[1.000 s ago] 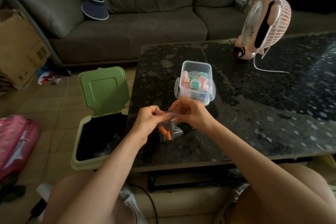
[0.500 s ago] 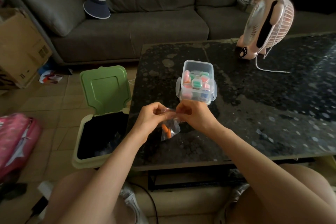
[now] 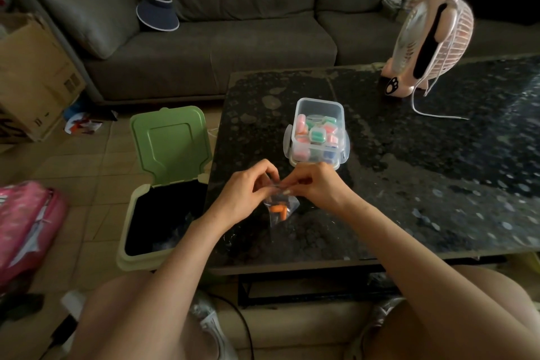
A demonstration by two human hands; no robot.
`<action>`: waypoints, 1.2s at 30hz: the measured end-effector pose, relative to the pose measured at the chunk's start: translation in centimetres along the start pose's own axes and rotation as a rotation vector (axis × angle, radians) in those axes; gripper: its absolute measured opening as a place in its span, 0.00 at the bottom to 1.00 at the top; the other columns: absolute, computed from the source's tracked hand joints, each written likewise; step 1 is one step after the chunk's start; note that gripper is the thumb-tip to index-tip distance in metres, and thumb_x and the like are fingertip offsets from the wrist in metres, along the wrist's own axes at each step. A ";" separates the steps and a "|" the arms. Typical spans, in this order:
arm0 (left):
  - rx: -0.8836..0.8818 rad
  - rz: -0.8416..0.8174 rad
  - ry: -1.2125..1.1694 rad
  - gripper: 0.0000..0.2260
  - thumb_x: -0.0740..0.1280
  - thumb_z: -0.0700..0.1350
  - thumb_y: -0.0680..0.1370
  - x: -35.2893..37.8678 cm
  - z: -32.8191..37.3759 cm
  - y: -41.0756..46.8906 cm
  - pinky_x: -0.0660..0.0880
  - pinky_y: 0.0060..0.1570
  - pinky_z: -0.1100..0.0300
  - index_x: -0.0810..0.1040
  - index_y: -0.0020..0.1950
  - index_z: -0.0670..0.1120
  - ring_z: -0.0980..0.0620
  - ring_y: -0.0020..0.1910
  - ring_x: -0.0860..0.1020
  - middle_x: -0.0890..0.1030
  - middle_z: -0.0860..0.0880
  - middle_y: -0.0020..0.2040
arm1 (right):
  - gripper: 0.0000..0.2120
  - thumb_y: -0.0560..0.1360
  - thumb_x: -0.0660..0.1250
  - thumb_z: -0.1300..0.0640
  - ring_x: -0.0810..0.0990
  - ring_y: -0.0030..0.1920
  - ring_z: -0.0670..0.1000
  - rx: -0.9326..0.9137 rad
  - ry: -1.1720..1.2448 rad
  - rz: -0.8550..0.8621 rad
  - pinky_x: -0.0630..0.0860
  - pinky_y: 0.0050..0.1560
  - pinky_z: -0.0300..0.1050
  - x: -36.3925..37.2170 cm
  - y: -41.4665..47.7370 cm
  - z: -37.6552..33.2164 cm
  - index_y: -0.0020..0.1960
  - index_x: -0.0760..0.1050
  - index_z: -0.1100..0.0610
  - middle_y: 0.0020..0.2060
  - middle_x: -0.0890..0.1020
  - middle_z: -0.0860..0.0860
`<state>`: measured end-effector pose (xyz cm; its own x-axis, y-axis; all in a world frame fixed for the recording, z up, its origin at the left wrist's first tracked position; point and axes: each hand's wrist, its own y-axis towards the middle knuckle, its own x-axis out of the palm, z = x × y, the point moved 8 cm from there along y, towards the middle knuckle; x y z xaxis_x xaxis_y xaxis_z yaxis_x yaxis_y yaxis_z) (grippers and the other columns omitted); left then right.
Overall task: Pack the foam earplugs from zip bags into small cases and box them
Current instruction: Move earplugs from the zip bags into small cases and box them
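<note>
A small clear zip bag (image 3: 281, 207) with orange foam earplugs (image 3: 279, 210) inside hangs above the black table (image 3: 409, 184). My left hand (image 3: 245, 193) pinches the bag's top edge on the left side. On the right side my right hand (image 3: 317, 185) pinches the same edge. Just behind my hands stands a clear plastic box (image 3: 318, 133) without a lid, holding several small pastel cases in pink, green and blue.
An open green-lidded bin (image 3: 163, 184) stands on the floor left of the table. A pink fan (image 3: 432, 35) with a white cord sits at the table's back right. A grey sofa, a cardboard box (image 3: 32, 76) and a pink bag (image 3: 23, 225) surround the area.
Both hands have stayed on the bag's top edge, working at it. The bag has swung slightly, and the view has shifted a little.
</note>
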<state>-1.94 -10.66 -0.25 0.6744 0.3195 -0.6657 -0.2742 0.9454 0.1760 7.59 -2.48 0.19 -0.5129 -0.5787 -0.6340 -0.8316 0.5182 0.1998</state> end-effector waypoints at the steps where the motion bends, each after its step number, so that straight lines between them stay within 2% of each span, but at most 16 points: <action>1: 0.007 -0.007 0.002 0.06 0.69 0.43 0.75 0.0 0.0 0.0 0.78 0.46 0.54 0.73 0.48 0.52 0.56 0.40 0.80 0.80 0.51 0.39 | 0.09 0.69 0.74 0.62 0.78 0.41 0.48 -0.011 -0.009 -0.010 0.75 0.45 0.37 0.0 0.0 -0.1 0.50 0.83 0.60 0.40 0.80 0.50; 4: 0.031 -0.017 0.044 0.06 0.68 0.43 0.76 0.1 0.0 0.0 0.77 0.44 0.62 0.73 0.49 0.51 0.59 0.40 0.79 0.79 0.54 0.41 | 0.11 0.70 0.72 0.64 0.77 0.42 0.50 -0.014 -0.026 -0.053 0.74 0.47 0.39 0.3 -0.1 0.1 0.53 0.83 0.58 0.39 0.79 0.48; 7: 0.081 0.048 0.111 0.05 0.70 0.40 0.74 -0.3 0.0 0.0 0.75 0.44 0.62 0.75 0.44 0.48 0.59 0.43 0.77 0.78 0.56 0.45 | 0.12 0.71 0.72 0.64 0.79 0.45 0.51 0.007 0.000 -0.083 0.76 0.50 0.40 0.6 -0.1 0.1 0.54 0.82 0.57 0.44 0.81 0.53; 9: 0.123 0.093 0.146 0.05 0.72 0.39 0.72 -0.6 0.2 0.1 0.74 0.46 0.63 0.76 0.40 0.46 0.59 0.47 0.76 0.77 0.55 0.49 | 0.11 0.71 0.72 0.62 0.80 0.46 0.49 0.048 0.031 -0.085 0.78 0.51 0.40 0.5 -0.1 0.4 0.53 0.82 0.57 0.45 0.83 0.52; 12: 0.148 0.137 0.116 0.07 0.72 0.37 0.70 -1.5 0.8 0.1 0.69 0.50 0.65 0.76 0.36 0.45 0.56 0.50 0.73 0.77 0.55 0.47 | 0.06 0.71 0.73 0.59 0.80 0.42 0.47 0.146 0.087 -0.082 0.79 0.48 0.41 0.3 0.0 1.3 0.48 0.81 0.58 0.41 0.82 0.50; 15: 0.048 0.025 -0.069 0.07 0.70 0.36 0.72 -1.1 0.6 -0.1 0.70 0.46 0.66 0.75 0.36 0.42 0.54 0.45 0.75 0.79 0.51 0.43 | 0.06 0.71 0.73 0.59 0.80 0.41 0.47 0.215 0.195 -0.132 0.79 0.46 0.42 0.7 -0.1 1.5 0.47 0.79 0.58 0.39 0.81 0.50; 18: -0.021 -0.064 -0.125 0.05 0.67 0.38 0.75 -0.2 0.0 -0.2 0.71 0.44 0.65 0.74 0.40 0.41 0.54 0.43 0.76 0.79 0.50 0.43 | 0.11 0.71 0.71 0.64 0.82 0.46 0.54 0.266 0.326 -0.154 0.80 0.49 0.47 0.9 -0.2 1.6 0.52 0.75 0.60 0.46 0.83 0.58; 20: -0.030 -0.068 -0.092 0.04 0.67 0.40 0.76 0.0 -0.4 -0.2 0.71 0.43 0.65 0.73 0.42 0.44 0.56 0.41 0.75 0.78 0.49 0.41 | 0.14 0.73 0.69 0.66 0.83 0.44 0.55 0.318 0.383 -0.165 0.81 0.46 0.45 1.0 -0.4 1.9 0.57 0.72 0.59 0.46 0.82 0.61; 24: -0.111 -0.013 -0.114 0.05 0.68 0.42 0.76 0.1 -2.2 0.1 0.72 0.41 0.64 0.73 0.42 0.48 0.57 0.38 0.75 0.77 0.51 0.39 | 0.21 0.73 0.70 0.62 0.82 0.39 0.53 0.416 0.354 -0.197 0.81 0.43 0.47 1.5 -0.8 2.6 0.64 0.68 0.55 0.43 0.82 0.60; 27: -0.251 0.057 -0.175 0.06 0.68 0.42 0.76 0.3 -4.4 0.2 0.76 0.41 0.58 0.73 0.41 0.45 0.51 0.39 0.79 0.79 0.45 0.39 | 0.18 0.74 0.69 0.59 0.83 0.39 0.56 0.503 0.314 -0.191 0.82 0.44 0.51 1.6 -1.1 3.8 0.62 0.69 0.54 0.44 0.81 0.59; 28: -0.311 0.083 -0.196 0.06 0.68 0.43 0.76 0.3 -5.1 0.1 0.77 0.41 0.58 0.73 0.41 0.44 0.51 0.38 0.80 0.79 0.44 0.39 | 0.16 0.75 0.69 0.58 0.84 0.39 0.57 0.530 0.335 -0.169 0.82 0.45 0.53 1.5 -1.1 4.2 0.60 0.70 0.54 0.45 0.81 0.59; 30: -0.433 0.116 -0.281 0.06 0.65 0.42 0.78 0.5 -6.3 -0.2 0.78 0.36 0.64 0.73 0.42 0.41 0.56 0.33 0.80 0.80 0.44 0.38 | 0.09 0.77 0.66 0.60 0.84 0.37 0.57 0.564 0.402 -0.101 0.82 0.42 0.55 1.2 -1.1 4.7 0.56 0.72 0.56 0.48 0.80 0.59; 31: -0.484 0.120 -0.342 0.06 0.64 0.41 0.79 0.7 -6.7 -0.4 0.78 0.34 0.66 0.72 0.44 0.41 0.57 0.32 0.80 0.80 0.44 0.38 | 0.06 0.78 0.63 0.63 0.83 0.37 0.56 0.559 0.419 -0.061 0.83 0.39 0.53 0.9 -1.1 4.7 0.54 0.73 0.57 0.51 0.79 0.59; 32: -0.524 0.118 -0.402 0.06 0.63 0.41 0.79 0.9 -7.0 -0.5 0.78 0.33 0.66 0.72 0.45 0.40 0.55 0.33 0.80 0.80 0.44 0.38 | 0.07 0.78 0.60 0.67 0.83 0.39 0.56 0.539 0.419 -0.028 0.83 0.37 0.50 0.5 -1.0 4.4 0.53 0.74 0.59 0.53 0.78 0.59; 34: -0.583 0.110 -0.482 0.06 0.61 0.41 0.80 1.4 -7.4 -0.7 0.78 0.33 0.65 0.73 0.48 0.39 0.53 0.34 0.81 0.81 0.44 0.39 | 0.14 0.77 0.56 0.73 0.82 0.45 0.56 0.469 0.409 0.009 0.83 0.39 0.46 -0.2 -0.9 3.8 0.52 0.75 0.60 0.53 0.78 0.58; 36: -0.622 0.105 -0.523 0.07 0.60 0.42 0.81 1.7 -7.6 -0.8 0.78 0.31 0.65 0.73 0.48 0.39 0.53 0.32 0.81 0.81 0.43 0.39 | 0.16 0.74 0.58 0.75 0.81 0.49 0.55 0.391 0.349 0.027 0.82 0.44 0.43 -0.8 -0.7 3.1 0.51 0.77 0.59 0.49 0.79 0.54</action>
<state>-5.77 -11.38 -6.99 0.8147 0.5379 -0.2164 -0.5798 0.7500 -0.3184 9.25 -0.49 -1.78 -0.6292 -0.7024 -0.3329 -0.7095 0.6939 -0.1231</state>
